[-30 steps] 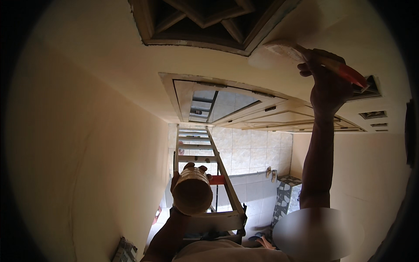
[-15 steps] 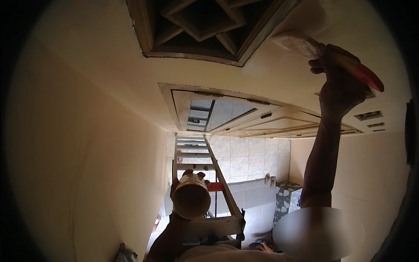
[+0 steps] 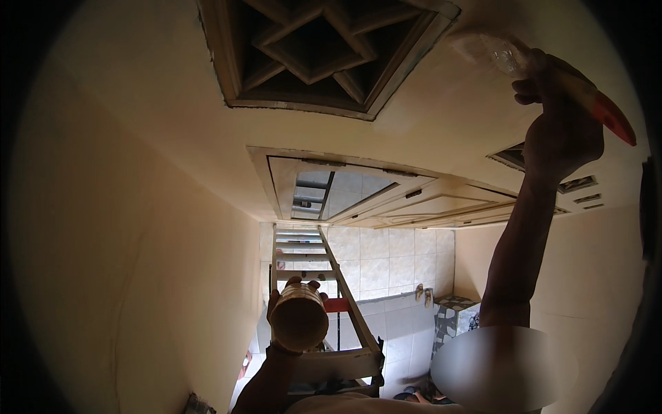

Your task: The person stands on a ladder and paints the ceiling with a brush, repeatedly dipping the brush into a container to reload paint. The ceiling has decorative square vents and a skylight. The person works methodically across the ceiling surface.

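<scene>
My right hand [image 3: 562, 138], reaching high on the right, is closed round the handle of a paintbrush [image 3: 614, 121], red at its end; the pale bristle end lies against the cream wall [image 3: 427, 83], right of a large recessed lattice panel [image 3: 310, 48] with a carved frame. My left hand [image 3: 283, 348], low in the middle, grips a cylindrical container [image 3: 298, 323] over the ladder [image 3: 355, 331], its fingertips showing over the top. What is inside the container is too dark to make out.
A panelled door [image 3: 448, 200] with a glazed opening stands below the lattice panel, beside smaller openings [image 3: 578, 184]. A plain wall [image 3: 152, 276] rises on the left. Far below are floor tiles [image 3: 372, 255], a pair of footwear [image 3: 424, 294] and a speckled step [image 3: 448, 310].
My right hand and the brush have moved up and to the right along the wall. The surroundings and the container sit lower in the picture. Both grips look the same.
</scene>
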Action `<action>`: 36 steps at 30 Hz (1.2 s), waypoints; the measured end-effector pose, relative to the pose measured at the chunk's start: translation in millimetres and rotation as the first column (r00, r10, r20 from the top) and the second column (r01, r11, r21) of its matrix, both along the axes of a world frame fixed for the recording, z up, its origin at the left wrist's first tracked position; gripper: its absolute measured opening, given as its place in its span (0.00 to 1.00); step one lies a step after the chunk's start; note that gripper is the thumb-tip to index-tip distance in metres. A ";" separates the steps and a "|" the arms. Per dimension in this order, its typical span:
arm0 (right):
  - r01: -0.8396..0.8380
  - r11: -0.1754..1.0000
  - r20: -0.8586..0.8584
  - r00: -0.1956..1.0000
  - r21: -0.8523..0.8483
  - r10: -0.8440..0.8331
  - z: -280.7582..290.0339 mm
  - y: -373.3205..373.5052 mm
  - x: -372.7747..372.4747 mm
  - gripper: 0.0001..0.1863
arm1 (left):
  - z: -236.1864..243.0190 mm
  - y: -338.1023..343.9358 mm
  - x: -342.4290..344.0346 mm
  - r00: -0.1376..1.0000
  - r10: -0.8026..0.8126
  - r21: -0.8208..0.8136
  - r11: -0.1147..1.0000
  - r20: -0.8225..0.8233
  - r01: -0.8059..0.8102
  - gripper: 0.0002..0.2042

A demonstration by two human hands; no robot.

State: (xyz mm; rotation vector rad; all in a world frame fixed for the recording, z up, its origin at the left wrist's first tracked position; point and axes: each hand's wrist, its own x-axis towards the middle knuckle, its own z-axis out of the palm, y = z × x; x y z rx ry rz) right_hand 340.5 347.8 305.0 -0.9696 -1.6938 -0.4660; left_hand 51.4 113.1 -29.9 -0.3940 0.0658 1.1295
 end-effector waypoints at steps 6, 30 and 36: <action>-0.160 0.987 -0.068 0.985 0.006 0.160 32.7 7.3 37.7 0.21 | -2.9 -0.1 1.0 0.999 -0.016 0.003 1.000 0.040 0.016 0.28; -0.077 0.917 0.135 0.981 -0.392 0.140 -174.0 -32.9 2.2 0.12 | 17.6 3.6 -6.6 0.998 0.011 -0.105 0.994 0.065 -0.005 0.27; -0.052 0.934 0.119 0.988 -0.354 0.100 -172.4 -14.2 10.5 0.11 | 19.8 4.4 -4.9 0.998 0.008 -0.080 0.997 0.060 -0.003 0.27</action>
